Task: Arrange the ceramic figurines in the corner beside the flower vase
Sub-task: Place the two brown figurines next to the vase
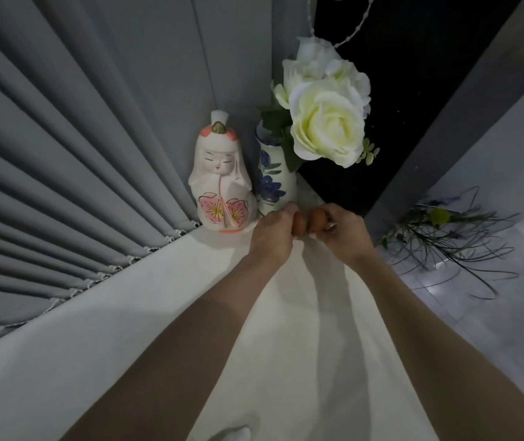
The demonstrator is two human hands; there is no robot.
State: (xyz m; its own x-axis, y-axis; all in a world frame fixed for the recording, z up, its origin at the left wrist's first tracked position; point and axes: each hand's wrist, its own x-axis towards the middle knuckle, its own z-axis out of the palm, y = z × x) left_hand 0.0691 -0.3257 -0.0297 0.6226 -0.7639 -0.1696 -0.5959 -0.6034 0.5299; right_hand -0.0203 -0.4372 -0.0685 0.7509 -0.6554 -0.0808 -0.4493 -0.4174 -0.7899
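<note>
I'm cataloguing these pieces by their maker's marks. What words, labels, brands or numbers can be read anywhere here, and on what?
None: no readable text anywhere in the view.
The ceramic doll figurine carries only painted pink flowers and a face.
The flower vase carries only blue floral painting.
The small brown pieces held in the left hand and right hand are mostly hidden; no marks are visible.

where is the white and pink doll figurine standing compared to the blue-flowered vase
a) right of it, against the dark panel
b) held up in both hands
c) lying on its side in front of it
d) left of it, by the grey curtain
d: the doll figurine stands upright just left of the vase, close to the grey curtain, while the left hand and right hand hold small brown pieces in front of the vase.
</note>
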